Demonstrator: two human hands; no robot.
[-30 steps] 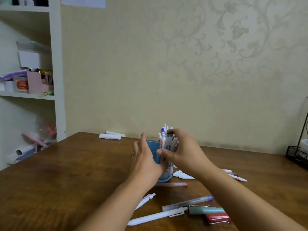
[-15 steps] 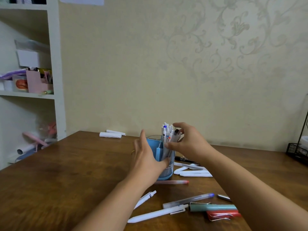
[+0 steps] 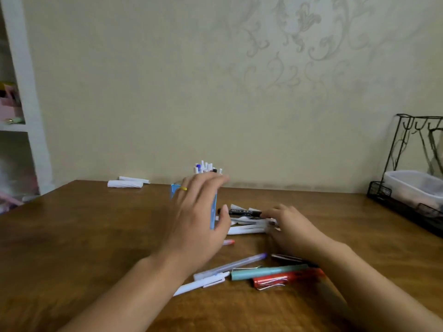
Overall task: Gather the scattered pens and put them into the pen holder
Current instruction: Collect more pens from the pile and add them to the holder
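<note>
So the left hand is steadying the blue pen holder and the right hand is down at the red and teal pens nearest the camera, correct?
Not quite. The left hand is at the blue pen holder, but the head view shows the right hand further back, at the white pens beside the holder. The red pen and teal pen lie untouched.

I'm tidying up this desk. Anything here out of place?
Yes: pens still lie loose on the table, a white cluster beside the pen holder and a teal pen nearer.

A brown wooden table stands against a beige floral-patterned wall, white shelving at left.
</note>
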